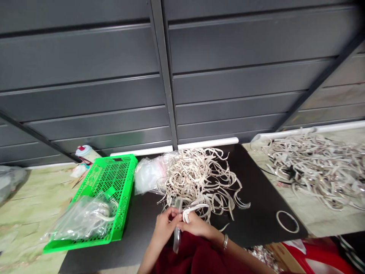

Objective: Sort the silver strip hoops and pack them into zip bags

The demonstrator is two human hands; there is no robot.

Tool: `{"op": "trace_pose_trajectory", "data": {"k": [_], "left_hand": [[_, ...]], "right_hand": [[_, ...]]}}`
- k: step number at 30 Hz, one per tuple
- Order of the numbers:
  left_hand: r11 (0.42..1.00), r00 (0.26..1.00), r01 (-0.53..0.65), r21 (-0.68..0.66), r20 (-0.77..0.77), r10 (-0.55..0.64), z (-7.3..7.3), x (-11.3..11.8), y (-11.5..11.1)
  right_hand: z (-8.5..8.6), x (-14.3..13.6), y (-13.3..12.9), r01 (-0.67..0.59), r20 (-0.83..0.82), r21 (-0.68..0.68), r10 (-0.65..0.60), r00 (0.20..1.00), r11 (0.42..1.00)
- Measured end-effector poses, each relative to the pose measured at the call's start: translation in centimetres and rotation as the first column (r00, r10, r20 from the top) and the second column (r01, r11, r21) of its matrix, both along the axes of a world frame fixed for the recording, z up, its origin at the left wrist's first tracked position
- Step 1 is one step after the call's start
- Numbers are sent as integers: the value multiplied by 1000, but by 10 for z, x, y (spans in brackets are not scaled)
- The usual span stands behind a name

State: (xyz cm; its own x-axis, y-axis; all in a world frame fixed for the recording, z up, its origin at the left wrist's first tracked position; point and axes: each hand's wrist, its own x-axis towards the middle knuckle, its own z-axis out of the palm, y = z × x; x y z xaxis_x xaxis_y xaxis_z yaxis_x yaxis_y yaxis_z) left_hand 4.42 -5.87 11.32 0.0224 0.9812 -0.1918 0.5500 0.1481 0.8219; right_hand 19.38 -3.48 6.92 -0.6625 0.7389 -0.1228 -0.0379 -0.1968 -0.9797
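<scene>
Both hands meet at the near edge of a black mat [251,224], in front of a tangled heap of pale curved strips [188,171]. My left hand [165,224] pinches a narrow clear plastic sleeve [176,239], which hangs down between the hands. My right hand [195,224], with a bracelet at the wrist, is closed around a small bunch of white curved strips [189,210]; its fingertips touch the sleeve beside the left fingers. Whether any strip is inside the sleeve cannot be made out.
A green basket [127,199] at the left holds filled clear bags [88,217]. Plastic bags [149,173] lie beside the heap. Another strip pile [327,163] is at the right, a single ring [288,222] nearer. A cup [88,153] stands by the grey panelled wall [114,95].
</scene>
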Motion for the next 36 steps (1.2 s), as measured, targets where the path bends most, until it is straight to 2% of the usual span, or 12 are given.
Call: {"op": "trace_pose_trajectory", "data": {"k": [4, 8, 14, 19, 22, 24, 27, 31, 34, 36], "left_hand": [[995, 992, 90, -30, -83, -92, 12, 0, 0], [992, 984, 116, -43, -130, -120, 15, 1, -1], [998, 986, 69, 9, -152, -67, 10, 4, -6], [996, 988, -39, 76, -149, 50, 12, 3, -8], [992, 985, -77, 103, -144, 91, 14, 3, -9], [991, 986, -58, 124, -147, 77, 16, 5, -10], [986, 984, -6, 165, -175, 36, 18, 11, -13], [984, 992, -33, 173, -113, 53, 16, 18, -16], [982, 993, -105, 154, -36, 112, 14, 20, -16], [980, 992, -97, 173, -58, 109, 14, 19, -15]], "right_hand": [[-4, 3, -3, -9, 8, -33, 9, 1000, 999], [-3, 5, -4, 24, 84, -64, -19, 996, 998], [13, 8, -7, 52, 68, -108, -45, 997, 993], [20, 13, -8, 128, 141, -151, -107, 984, 980], [21, 11, -6, 159, 155, -60, -148, 977, 985], [20, 8, -4, 161, 187, 108, -179, 966, 981], [16, 4, 0, 192, 283, 324, -288, 915, 926], [12, 3, 0, 221, 326, 364, -346, 880, 905], [14, 6, -2, 176, 321, 375, -306, 897, 910], [18, 6, -5, 120, 321, 392, -258, 911, 912]]}}
